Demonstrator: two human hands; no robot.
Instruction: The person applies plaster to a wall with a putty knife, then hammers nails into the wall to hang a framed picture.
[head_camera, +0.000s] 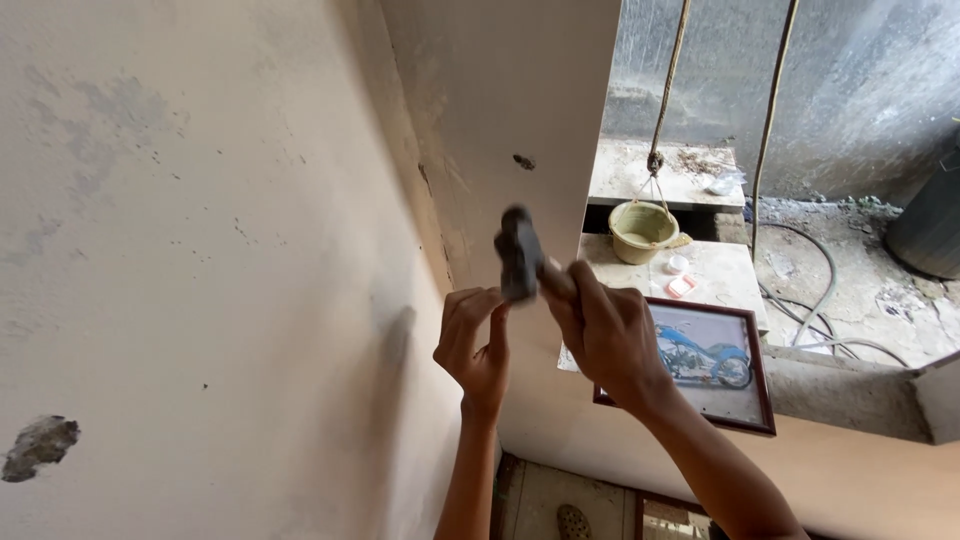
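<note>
The right hand (605, 335) has its fingers wrapped round a hammer (520, 255), whose head is blurred at centre, close to the wall (200, 250). The left hand (475, 340), at seven o'clock of the head, pinches something too small to make out. A framed motorcycle picture (710, 365) leans at four o'clock.

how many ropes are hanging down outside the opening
2. One rope hangs at the left, knotted above the bucket it carries. The other rope hangs to its right, running down toward the ground. More may be hidden behind the wall.
</note>
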